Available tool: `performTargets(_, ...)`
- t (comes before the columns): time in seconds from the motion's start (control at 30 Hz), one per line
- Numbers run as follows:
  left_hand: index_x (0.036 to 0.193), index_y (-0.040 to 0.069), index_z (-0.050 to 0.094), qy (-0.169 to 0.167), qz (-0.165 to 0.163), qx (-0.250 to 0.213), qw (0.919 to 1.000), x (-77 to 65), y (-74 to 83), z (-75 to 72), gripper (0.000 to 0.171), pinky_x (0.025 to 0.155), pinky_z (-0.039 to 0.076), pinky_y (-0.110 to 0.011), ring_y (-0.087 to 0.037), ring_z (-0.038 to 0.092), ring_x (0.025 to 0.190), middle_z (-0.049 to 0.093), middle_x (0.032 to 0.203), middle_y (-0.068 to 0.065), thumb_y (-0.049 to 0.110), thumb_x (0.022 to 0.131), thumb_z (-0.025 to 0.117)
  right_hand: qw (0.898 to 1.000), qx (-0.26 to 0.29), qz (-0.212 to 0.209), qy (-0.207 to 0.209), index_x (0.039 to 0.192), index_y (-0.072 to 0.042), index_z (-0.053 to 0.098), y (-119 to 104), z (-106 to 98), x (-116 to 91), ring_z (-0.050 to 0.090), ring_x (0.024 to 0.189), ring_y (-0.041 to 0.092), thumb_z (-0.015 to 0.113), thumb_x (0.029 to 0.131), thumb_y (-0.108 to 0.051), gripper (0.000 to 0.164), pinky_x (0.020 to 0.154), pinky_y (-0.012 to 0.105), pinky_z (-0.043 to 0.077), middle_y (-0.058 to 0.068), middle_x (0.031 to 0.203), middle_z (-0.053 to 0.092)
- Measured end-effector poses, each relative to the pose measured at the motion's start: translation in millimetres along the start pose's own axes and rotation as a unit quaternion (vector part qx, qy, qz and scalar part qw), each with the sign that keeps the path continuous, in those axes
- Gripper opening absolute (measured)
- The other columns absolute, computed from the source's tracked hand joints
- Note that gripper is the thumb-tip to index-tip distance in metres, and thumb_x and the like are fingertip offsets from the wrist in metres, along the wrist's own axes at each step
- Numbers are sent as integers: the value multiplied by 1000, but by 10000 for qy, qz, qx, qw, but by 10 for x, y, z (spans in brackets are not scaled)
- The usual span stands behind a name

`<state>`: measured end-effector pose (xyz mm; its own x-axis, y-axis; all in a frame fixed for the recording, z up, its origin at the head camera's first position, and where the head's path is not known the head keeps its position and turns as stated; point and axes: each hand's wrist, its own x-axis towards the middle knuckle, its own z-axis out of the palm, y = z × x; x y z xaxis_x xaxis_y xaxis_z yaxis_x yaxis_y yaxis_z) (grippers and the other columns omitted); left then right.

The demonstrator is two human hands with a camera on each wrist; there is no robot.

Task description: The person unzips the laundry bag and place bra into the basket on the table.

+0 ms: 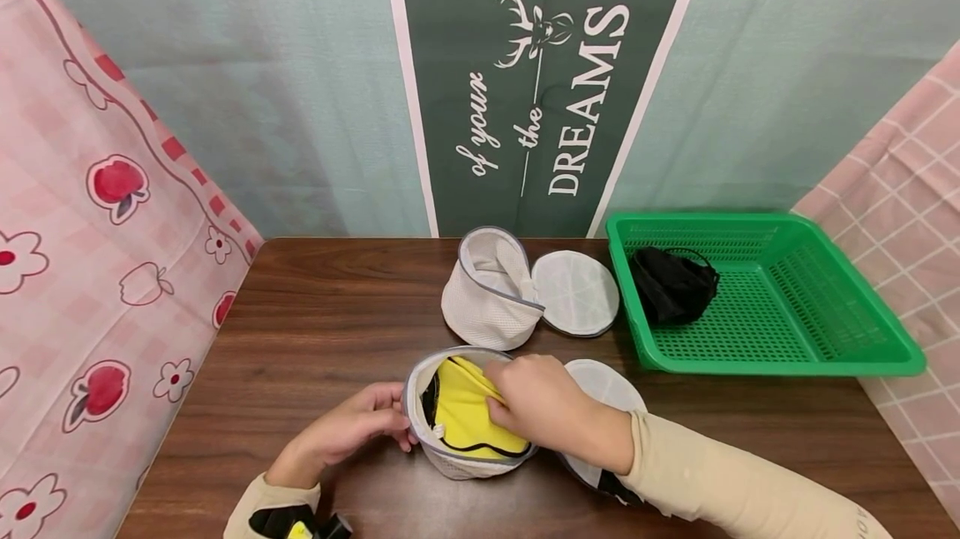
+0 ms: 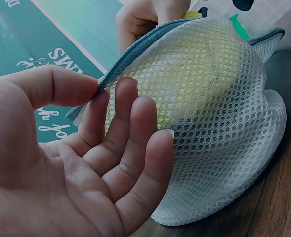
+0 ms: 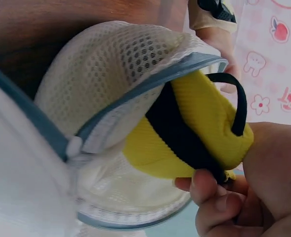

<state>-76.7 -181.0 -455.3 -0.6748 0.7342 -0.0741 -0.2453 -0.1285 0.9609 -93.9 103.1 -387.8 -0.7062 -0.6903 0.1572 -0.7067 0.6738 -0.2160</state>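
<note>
A white mesh laundry bag (image 1: 467, 467) with a grey zipped rim stands open on the table. Inside it is a yellow cloth item (image 1: 468, 406) with black trim; the right wrist view shows its black band and black loop (image 3: 240, 106). My left hand (image 1: 360, 422) pinches the bag's rim between thumb and index finger, the other fingers loosely curled beside the mesh (image 2: 209, 118). At the opposite side of the opening, my right hand (image 1: 543, 401) grips the yellow cloth item by its edge. The bag's round lid (image 1: 606, 385) lies folded out, partly hidden under the right forearm.
Behind stands a second white mesh bag (image 1: 483, 310), open, its round lid (image 1: 576, 293) spread to the right. A green basket (image 1: 780, 366) at the back right holds a black cloth item (image 1: 670, 285). Brown wooden table (image 1: 322, 314); curtains hang behind and at both sides.
</note>
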Motion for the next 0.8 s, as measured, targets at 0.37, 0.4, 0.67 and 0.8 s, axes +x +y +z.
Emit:
performTargets(0.37,102,-29,41,-37,-47,-63,10000,5,-7,14,31,75,57,-24,-10,66,81,67,88,-1,0,94,50,9990,-417,-117,-70,72,-15,50,15,-175,25,47,47,14,71,77,-13,22,40,36,39,-7,54,41)
performTargets(0.4,102,-28,41,-35,-54,-64,10000,7,-6,16,30,75,57,-24,-10,66,81,67,88,-1,0,94,50,9985,-480,-240,-65,73,-15,50,14,-190,26,48,47,15,72,77,-12,22,40,36,40,-6,54,42)
performTargets(0.67,102,-10,55,3,-114,-60,9999,21,-3,19,13,75,57,-24,-10,66,81,67,89,-2,-1,94,51,9903,-781,-1145,53,69,-18,50,-28,-211,33,54,51,13,73,74,-10,25,41,33,42,-8,58,42)
performTargets(0.8,103,-3,57,-17,-90,-91,9999,22,-7,20,11,75,57,-24,-10,66,81,67,89,-2,-1,94,51,9891,-816,-1225,68,69,-18,51,-35,-224,21,53,50,13,74,73,-11,24,41,33,42,-8,56,44)
